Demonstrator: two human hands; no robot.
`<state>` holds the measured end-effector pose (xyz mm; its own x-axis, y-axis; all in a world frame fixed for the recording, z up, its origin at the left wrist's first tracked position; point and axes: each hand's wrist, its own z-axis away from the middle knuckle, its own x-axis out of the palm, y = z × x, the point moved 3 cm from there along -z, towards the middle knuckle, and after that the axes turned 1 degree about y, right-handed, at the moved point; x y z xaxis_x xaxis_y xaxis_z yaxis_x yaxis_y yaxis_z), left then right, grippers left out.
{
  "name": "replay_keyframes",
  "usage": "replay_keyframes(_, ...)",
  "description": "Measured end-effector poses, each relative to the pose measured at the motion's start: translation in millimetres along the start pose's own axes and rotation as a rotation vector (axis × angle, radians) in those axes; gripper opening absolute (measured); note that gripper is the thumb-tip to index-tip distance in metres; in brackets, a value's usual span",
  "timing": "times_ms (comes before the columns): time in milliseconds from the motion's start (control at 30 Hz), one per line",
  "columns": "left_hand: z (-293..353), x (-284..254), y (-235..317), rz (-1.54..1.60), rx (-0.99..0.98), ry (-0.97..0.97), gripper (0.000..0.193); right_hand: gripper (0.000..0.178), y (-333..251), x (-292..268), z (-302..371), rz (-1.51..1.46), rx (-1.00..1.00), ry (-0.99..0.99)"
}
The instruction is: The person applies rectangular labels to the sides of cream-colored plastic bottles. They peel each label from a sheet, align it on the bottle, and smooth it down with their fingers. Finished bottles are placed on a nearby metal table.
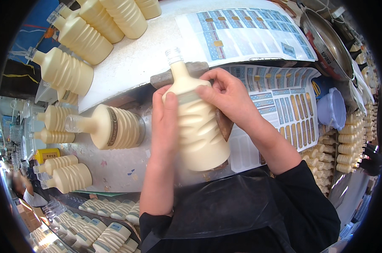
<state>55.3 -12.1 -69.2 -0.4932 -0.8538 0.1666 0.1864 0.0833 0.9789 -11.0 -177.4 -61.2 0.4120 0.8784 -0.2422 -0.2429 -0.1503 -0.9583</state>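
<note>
1. Over the table [110, 168], cream bottle [203, 143] tilts: clear neck, wavy ridged body, smooth base.
2. Left hand [166, 118] and right hand [225, 95] clasp its shoulder from opposite sides, beside a greyish band [187, 98].

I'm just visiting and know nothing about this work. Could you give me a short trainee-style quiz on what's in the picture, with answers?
1. What do the left hand and right hand both touch?
A. a bucket
B. a cream-coloured bottle
C. a yellow tub
2. True or false: the lavender bucket is left of that bottle.
3. Fill the gap: the top of the bottle's neck is ____, not cream.

Key: 1. B. 2. False; the lavender bucket is to its right. 3. Clear.
</note>
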Motion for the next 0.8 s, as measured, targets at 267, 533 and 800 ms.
replay_keyframes(267,-3,-6,-12,0.29,-0.151,0.059,0.053,0.034,3,-4,-1,-0.388,0.059,-0.137)
replay_keyframes(533,1,-9,-20,0.388,-0.165,0.059,0.053,0.036,8,-2,4,-0.367,0.036,-0.133)
replay_keyframes(800,7,-13,-23,0.326,-0.2,0.072,0.055,0.037,17,-7,4,-0.372,0.092,-0.137)
